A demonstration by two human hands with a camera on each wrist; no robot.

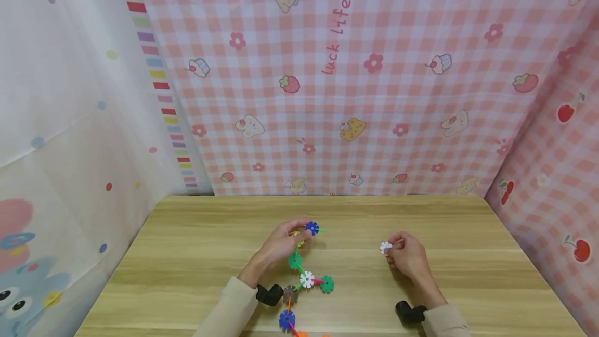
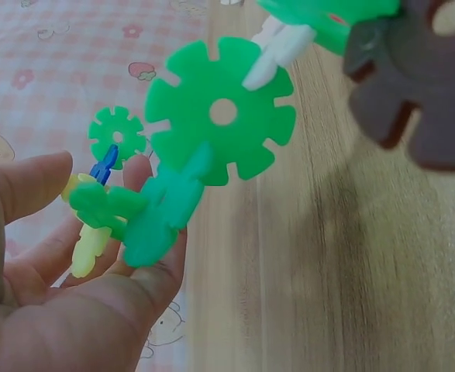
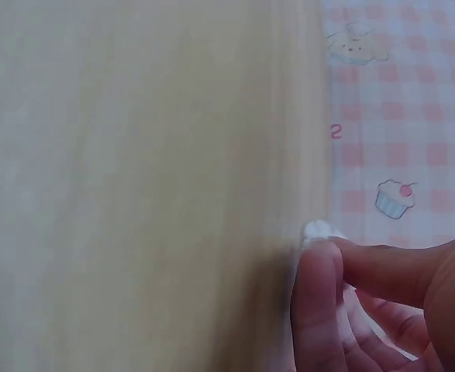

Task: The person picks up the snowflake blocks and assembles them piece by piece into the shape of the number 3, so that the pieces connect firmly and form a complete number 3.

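Observation:
A chain of interlocking notched plastic discs (image 1: pixel 295 261) runs from my left hand (image 1: pixel 280 246) back toward the near edge of the table. Fingers and thumb of that hand hold the chain around its yellow disc (image 2: pixel 90 249). Beyond the fingertips, a blue disc (image 1: pixel 312 228) with a green one slotted into it makes up the far end. Green, white and brown discs follow lower down, and a side branch ends in a green disc (image 1: pixel 327 284). Apart from the chain, on the right, my right hand (image 1: pixel 409 258) pinches a single white notched disc (image 1: pixel 386 247) between thumb and fingertips.
The work takes place over a wood-grain table (image 1: pixel 196 238). Behind it hangs a pink checked cloth (image 1: pixel 323 103), with more printed cloth at both sides. Near the bottom edge lie a blue disc (image 1: pixel 287 321) and orange pieces of the chain.

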